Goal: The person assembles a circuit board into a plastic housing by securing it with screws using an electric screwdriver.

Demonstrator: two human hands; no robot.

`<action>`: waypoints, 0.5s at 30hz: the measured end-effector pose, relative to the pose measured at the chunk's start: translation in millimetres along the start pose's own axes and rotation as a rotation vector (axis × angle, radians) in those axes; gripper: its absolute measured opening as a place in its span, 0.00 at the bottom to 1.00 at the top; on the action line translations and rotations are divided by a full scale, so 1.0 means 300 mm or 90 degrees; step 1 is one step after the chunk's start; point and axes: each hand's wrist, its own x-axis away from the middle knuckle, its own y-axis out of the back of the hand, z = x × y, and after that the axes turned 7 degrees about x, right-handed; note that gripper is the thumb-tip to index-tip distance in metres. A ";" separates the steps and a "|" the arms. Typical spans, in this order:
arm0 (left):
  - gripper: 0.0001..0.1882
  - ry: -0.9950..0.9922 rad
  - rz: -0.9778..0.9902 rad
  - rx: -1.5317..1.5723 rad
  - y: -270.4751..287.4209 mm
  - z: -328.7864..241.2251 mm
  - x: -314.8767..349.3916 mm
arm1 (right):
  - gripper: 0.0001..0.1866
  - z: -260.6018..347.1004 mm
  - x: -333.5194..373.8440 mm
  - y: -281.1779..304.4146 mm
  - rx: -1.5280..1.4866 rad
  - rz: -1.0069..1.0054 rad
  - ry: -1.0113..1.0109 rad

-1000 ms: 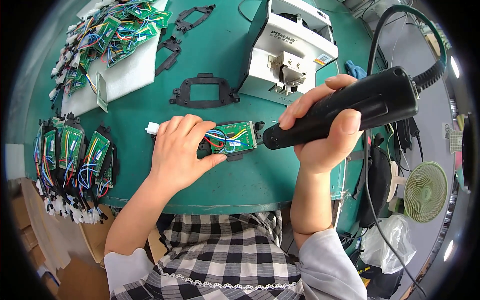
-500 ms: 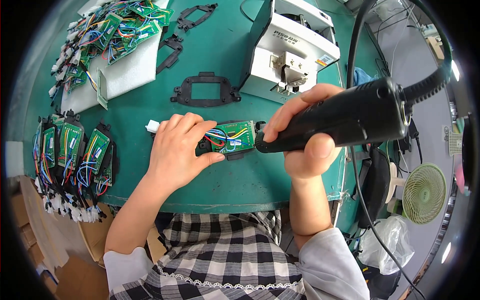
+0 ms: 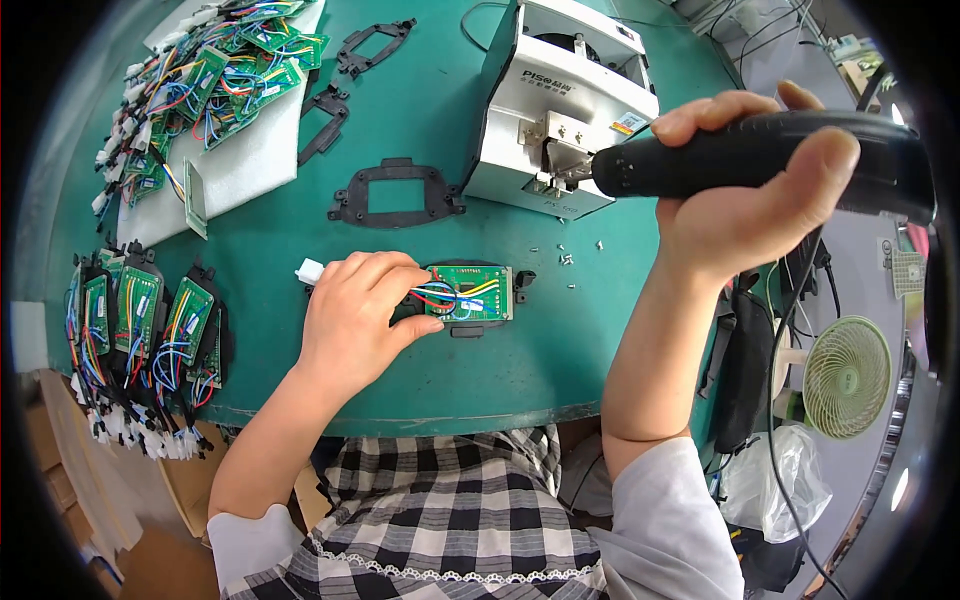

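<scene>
My left hand [image 3: 362, 312] presses a green circuit board [image 3: 485, 293] with coloured wires, seated in a black plastic frame [image 3: 522, 284] on the green mat. Its thumb and fingers close on the left end of the pair. A white connector [image 3: 310, 272] pokes out beside the fingers. My right hand [image 3: 745, 190] wraps round a black electric screwdriver [image 3: 730, 162], held level. The screwdriver's tip meets the metal outlet [image 3: 568, 160] on the front of a white screw feeder [image 3: 560, 90]. Whether a screw sits on the tip is hidden.
Several loose screws [image 3: 567, 259] lie in front of the feeder. Bare black frames [image 3: 397, 214] rest beyond my left hand. Wired boards heap on white foam [image 3: 262, 150] at far left; board-and-frame assemblies [image 3: 140, 290] stand near left. A cable [image 3: 772, 400] and green fan [image 3: 847, 377] are at right.
My right hand has carried the screwdriver away from the board's right end, up and right to the feeder's outlet. The left hand keeps its hold on the board and frame.
</scene>
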 end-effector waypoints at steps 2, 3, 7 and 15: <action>0.22 -0.007 0.013 -0.005 0.001 0.005 0.003 | 0.39 -0.016 -0.005 -0.022 -0.002 -0.008 0.018; 0.22 -0.007 0.012 -0.005 -0.001 0.005 0.003 | 0.38 -0.022 -0.002 -0.033 0.010 -0.011 0.027; 0.21 -0.025 0.003 -0.011 -0.002 0.012 0.008 | 0.36 -0.032 0.011 -0.075 0.017 -0.013 0.002; 0.19 -0.041 -0.016 -0.023 -0.008 0.014 0.015 | 0.37 0.040 0.155 -0.137 -0.094 0.109 -0.210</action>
